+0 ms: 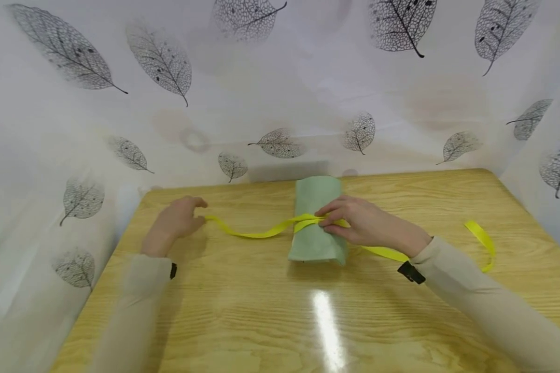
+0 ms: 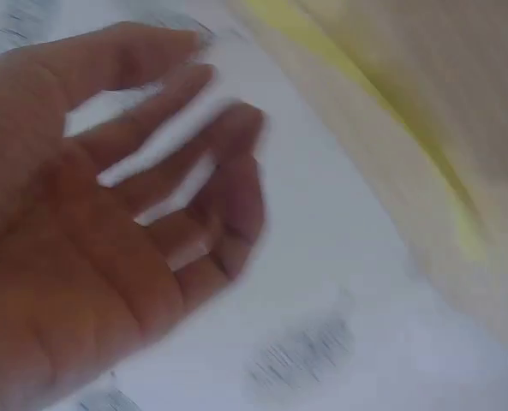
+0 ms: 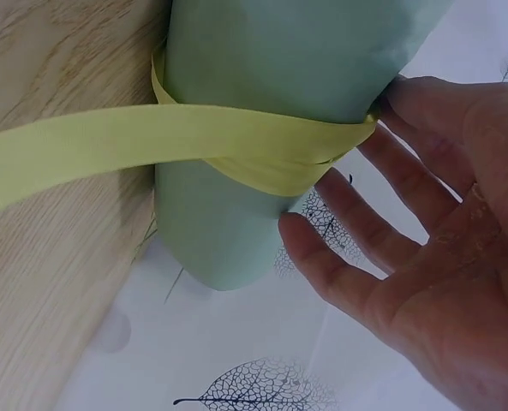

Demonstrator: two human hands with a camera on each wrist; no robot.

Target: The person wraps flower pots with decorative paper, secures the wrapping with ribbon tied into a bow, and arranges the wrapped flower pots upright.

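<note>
A pale green roll lies on the table with a yellow ribbon wrapped round its middle. Whether it is cloth or paper I cannot tell. My right hand is over the roll, thumb and index finger pinching the ribbon where it crosses; the right wrist view shows its other fingers spread beside the roll. One ribbon tail stretches left towards my left hand. In the left wrist view that hand's fingers are loosely bent and hold nothing, with the ribbon apart from them. The other tail passes under my right forearm.
The wood-grain table carries a bright light reflection near its front. A white curtain with dark leaf prints hangs behind the table and along its sides. The ribbon's right end curls on the tabletop beyond my right sleeve.
</note>
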